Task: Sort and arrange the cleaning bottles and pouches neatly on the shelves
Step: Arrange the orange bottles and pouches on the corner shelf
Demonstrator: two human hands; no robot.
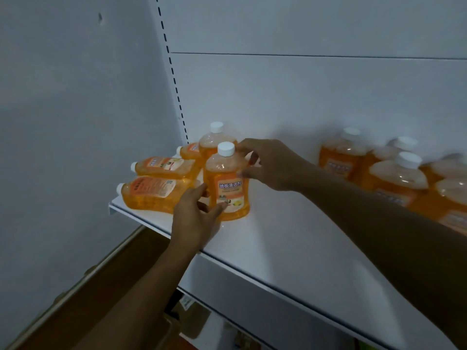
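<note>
Both hands were on an upright orange floor-cleaner bottle [228, 183] at the shelf's [290, 248] left end: left hand [197, 218] gripping its base, right hand [267, 164] pinching its shoulder. One more stood behind it; approx. three bottles [156, 190] lay flat, unsorted. Right-side cluster [394, 173] stood upright.

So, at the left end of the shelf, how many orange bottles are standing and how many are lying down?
Standing orange bottles: 2, the front bottle and the rear bottle
Lying orange bottles: 3
Total: 5
The blurred group further right is not counted.
</note>
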